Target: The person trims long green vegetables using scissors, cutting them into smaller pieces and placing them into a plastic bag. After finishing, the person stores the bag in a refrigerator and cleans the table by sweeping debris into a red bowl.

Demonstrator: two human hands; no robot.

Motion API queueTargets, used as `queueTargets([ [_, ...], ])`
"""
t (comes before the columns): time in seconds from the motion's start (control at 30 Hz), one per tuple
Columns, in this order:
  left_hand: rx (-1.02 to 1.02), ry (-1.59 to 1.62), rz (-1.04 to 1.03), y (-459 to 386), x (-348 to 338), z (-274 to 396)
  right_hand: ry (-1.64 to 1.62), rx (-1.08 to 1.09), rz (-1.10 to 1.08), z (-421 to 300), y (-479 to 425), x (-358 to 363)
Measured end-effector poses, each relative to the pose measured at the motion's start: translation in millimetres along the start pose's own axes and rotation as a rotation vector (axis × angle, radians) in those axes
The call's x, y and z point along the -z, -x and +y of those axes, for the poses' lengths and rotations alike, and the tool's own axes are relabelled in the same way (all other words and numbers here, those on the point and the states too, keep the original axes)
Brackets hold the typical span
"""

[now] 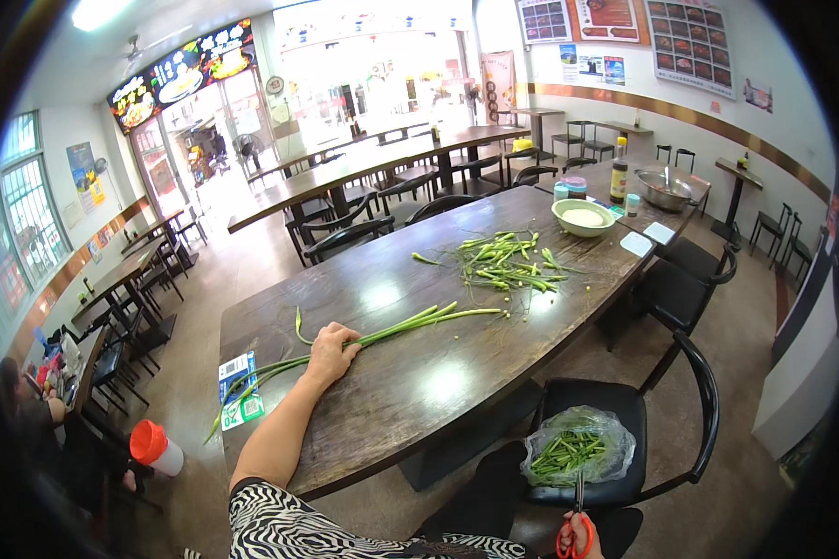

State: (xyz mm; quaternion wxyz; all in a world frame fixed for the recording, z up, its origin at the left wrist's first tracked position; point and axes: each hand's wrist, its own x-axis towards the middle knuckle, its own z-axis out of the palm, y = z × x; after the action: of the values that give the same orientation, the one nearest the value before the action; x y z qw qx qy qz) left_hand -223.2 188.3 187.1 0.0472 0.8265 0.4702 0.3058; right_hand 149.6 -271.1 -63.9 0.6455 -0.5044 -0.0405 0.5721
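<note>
My left hand (pixel 332 353) rests on the wooden table (pixel 419 391), its fingers around a small bunch of long green garlic scapes (pixel 405 325). The stalks point right, and their thin tips trail left over the table edge. At the lower right, my right hand (pixel 577 536) holds scissors with red handles (pixel 575 548), blades towards a clear plastic bag (pixel 622 444). Cut green pieces (pixel 570 451) lie in that bag, which sits on a black chair seat (pixel 594 395). A loose pile of cut scape tips with buds (pixel 510 262) lies farther up the table.
A green bowl (pixel 582 218), a sauce bottle (pixel 619 171), small jars (pixel 573 187) and a metal basin (pixel 664 190) stand at the far right. Printed cards (pixel 240 391) lie at the left edge. A red-lidded bin (pixel 156 447) stands on the floor; another person (pixel 31 398) sits far left.
</note>
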Motion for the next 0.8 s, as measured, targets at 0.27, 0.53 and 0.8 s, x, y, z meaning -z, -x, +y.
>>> queueTargets([
  [0.27, 0.03, 0.029, 0.085, 4, -2, 3, 0.316, 0.115, -0.089, -14, 11, -29],
  [0.53, -0.08, 0.233, 0.096, 0, 0, 26, 0.79, 0.378, -0.185, -104, -10, -139],
  [0.8, -0.274, 0.443, -0.056, 12, 2, 76, 0.827, 0.374, -0.337, -169, -22, -240],
])
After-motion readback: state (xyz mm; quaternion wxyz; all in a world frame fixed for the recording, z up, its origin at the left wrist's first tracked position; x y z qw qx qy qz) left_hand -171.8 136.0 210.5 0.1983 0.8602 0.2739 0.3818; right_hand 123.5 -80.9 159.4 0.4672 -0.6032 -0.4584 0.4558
